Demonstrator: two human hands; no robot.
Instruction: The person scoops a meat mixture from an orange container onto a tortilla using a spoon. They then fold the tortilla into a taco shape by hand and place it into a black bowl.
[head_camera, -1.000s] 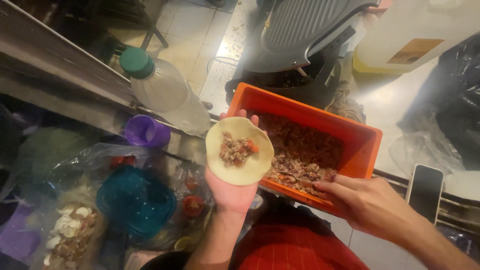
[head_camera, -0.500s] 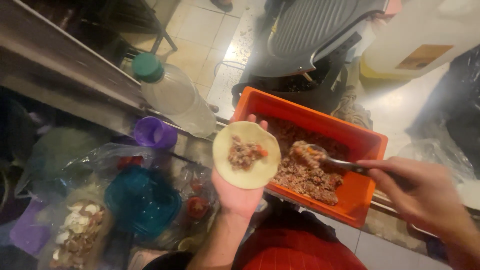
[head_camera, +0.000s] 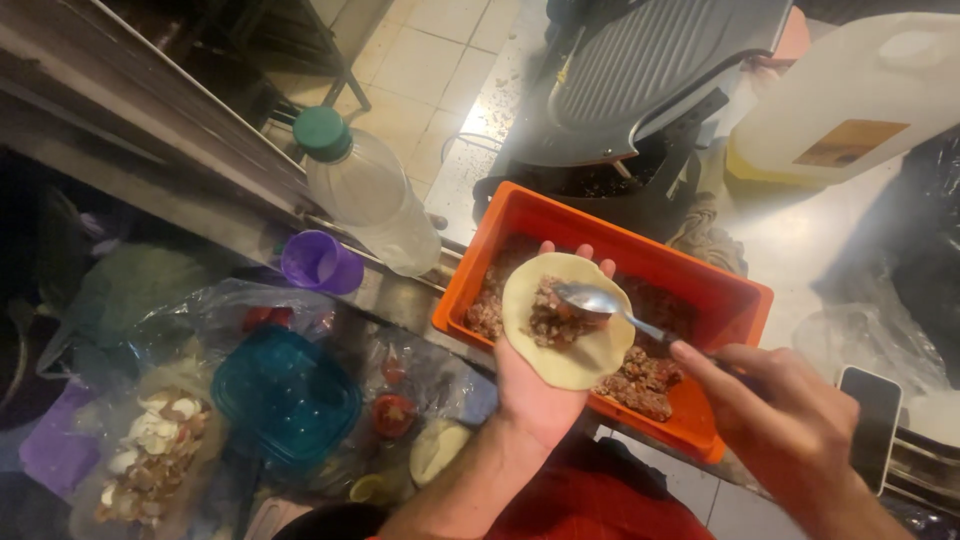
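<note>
Mid-frame, the left hand (head_camera: 535, 395) lies flat and open under a dough round (head_camera: 566, 318) above the orange tub (head_camera: 735, 300). Right hand (head_camera: 790, 425), lower right, pinches a spoon (head_camera: 600, 302) onto the filling (head_camera: 550, 322).

A shiny metal spoon (head_camera: 592, 300) rested on a smooth, matt, pale dough disc (head_camera: 567, 320) holding coarse, crumbly minced filling (head_camera: 548, 322). Beyond the fingers (head_camera: 578, 251), a glossy orange plastic tub (head_camera: 640, 262) sat by a clear plastic bottle (head_camera: 370, 195).

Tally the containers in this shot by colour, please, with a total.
Orange tub: 1
Purple cup: 1
Teal lidded container: 1
Clear bottle with green cap: 1
White jug: 1
Total: 5
</note>
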